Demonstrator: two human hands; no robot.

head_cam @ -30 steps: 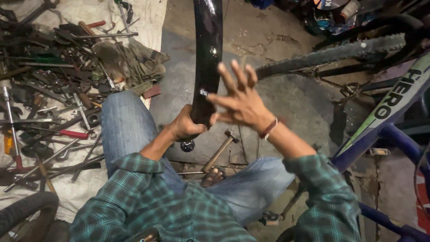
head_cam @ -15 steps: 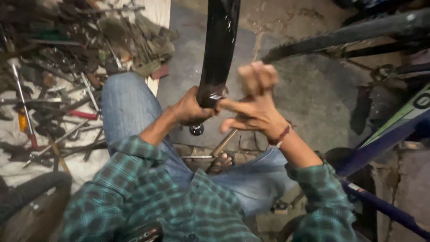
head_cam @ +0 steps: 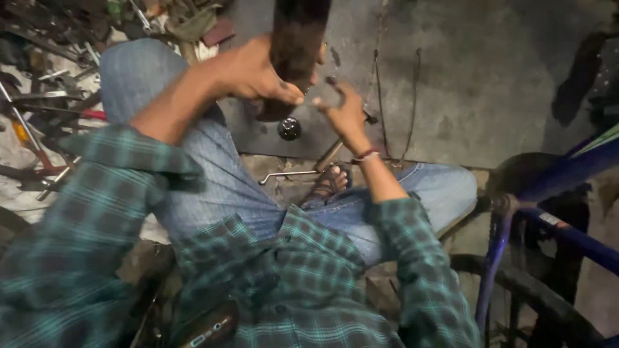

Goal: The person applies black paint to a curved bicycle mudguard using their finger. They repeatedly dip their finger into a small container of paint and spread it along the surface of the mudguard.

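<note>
Left hand (head_cam: 258, 74): clamped around the lower end of the black curved bike part (head_cam: 298, 38), top centre.
Right hand (head_cam: 343, 106): just right of the part, fingers curled; grip cannot be told through blur.
Black part: upright, over the grey floor slab (head_cam: 490, 77).
Below hands: round black knob (head_cam: 289, 129); sandalled foot (head_cam: 330, 183).
Far left: scattered tools (head_cam: 45, 109).
Right: blue bicycle frame (head_cam: 567, 193).

- Left hand (head_cam: 258, 74): raised in front of the chest, forearm bare, fingers curled tight in a grip.
- Right hand (head_cam: 342, 109): just beside the left, fingers partly bent, thumb up, a band on the wrist.
- Both elbows bent, checked sleeves pushed back.
</note>
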